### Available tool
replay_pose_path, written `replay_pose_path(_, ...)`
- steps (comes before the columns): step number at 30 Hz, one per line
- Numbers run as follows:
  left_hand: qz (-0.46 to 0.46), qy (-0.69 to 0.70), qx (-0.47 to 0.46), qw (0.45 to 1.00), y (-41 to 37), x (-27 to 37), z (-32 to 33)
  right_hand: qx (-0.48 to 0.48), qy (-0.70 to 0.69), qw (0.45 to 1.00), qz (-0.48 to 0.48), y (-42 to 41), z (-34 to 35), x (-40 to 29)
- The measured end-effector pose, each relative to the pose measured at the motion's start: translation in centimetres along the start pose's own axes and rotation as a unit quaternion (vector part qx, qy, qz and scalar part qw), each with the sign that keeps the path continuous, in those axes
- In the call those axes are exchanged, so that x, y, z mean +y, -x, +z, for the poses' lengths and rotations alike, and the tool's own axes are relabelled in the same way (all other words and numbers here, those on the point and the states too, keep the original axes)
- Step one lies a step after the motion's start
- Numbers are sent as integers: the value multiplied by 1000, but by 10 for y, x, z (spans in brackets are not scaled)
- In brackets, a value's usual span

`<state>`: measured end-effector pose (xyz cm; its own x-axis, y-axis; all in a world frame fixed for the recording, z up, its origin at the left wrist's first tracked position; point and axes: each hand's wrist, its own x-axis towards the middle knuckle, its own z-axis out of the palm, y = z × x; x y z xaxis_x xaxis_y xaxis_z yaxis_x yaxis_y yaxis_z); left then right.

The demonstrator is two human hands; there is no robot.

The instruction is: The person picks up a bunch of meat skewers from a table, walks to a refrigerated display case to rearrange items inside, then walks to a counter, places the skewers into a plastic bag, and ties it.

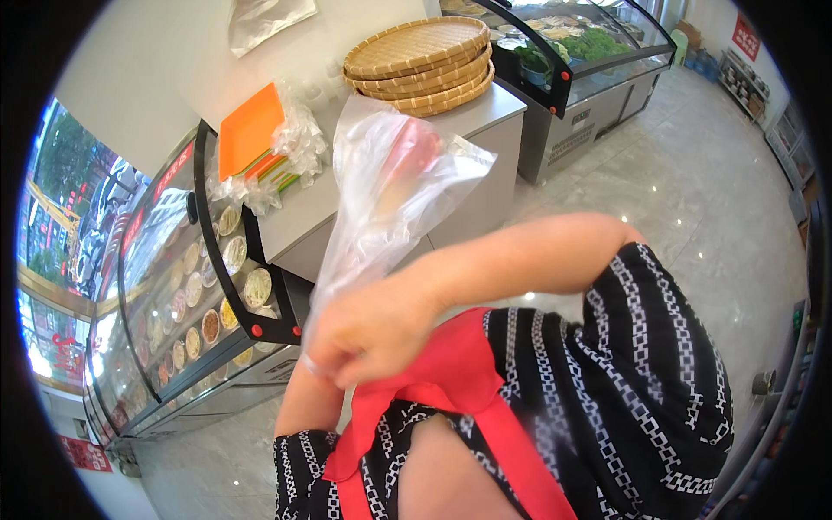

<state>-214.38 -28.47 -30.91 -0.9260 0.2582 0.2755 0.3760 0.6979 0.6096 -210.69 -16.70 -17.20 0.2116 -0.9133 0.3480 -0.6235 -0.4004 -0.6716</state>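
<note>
A clear plastic bag or loose plastic glove (364,227) covers my left hand (411,156), which is raised above the counter front. Through the film the left hand looks pinkish and blurred, and its fingers cannot be made out. My right hand (370,331) crosses over the left forearm and grips the open edge of the plastic near the left wrist. The fingers of the right hand are curled around the film. Part of the left forearm is hidden behind the right hand. I wear a red apron (448,357) over a black and white patterned top.
On the grey counter (302,221) are stacked round woven bamboo trays (419,49) and orange and green plastic trays (250,133) with crumpled plastic film. A glass display case (195,286) with bowls of food stands left; another display case (585,71) with leafy greens stands behind right.
</note>
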Motion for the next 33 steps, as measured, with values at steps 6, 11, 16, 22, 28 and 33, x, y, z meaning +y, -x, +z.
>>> replay_pose_path(6, -178, 468, -77, 862, 12, -42, -11, -82, -54, 993, 59, 23, 20, 5)
replay_pose_path(11, -231, 682, -160, 675, 51, -102, -37, 150, -72, 985, 54, 53, 28, 3)
replay_pose_path(16, -250, 616, -39, 746, 64, -89, -41, 354, -29, 923, 151, 95, 37, 4)
replay_pose_path(22, -275, 665, 42, 693, 63, -104, -38, 289, -42, 933, 210, 96, 63, 8)
replay_pose_path(28, -160, 459, 59, 872, 67, -107, -38, 90, -118, 965, 217, 69, 71, -3)
replay_pose_path(33, -118, 401, 96, 903, 52, -79, -8, -70, 48, 993, 77, 19, 63, -19)
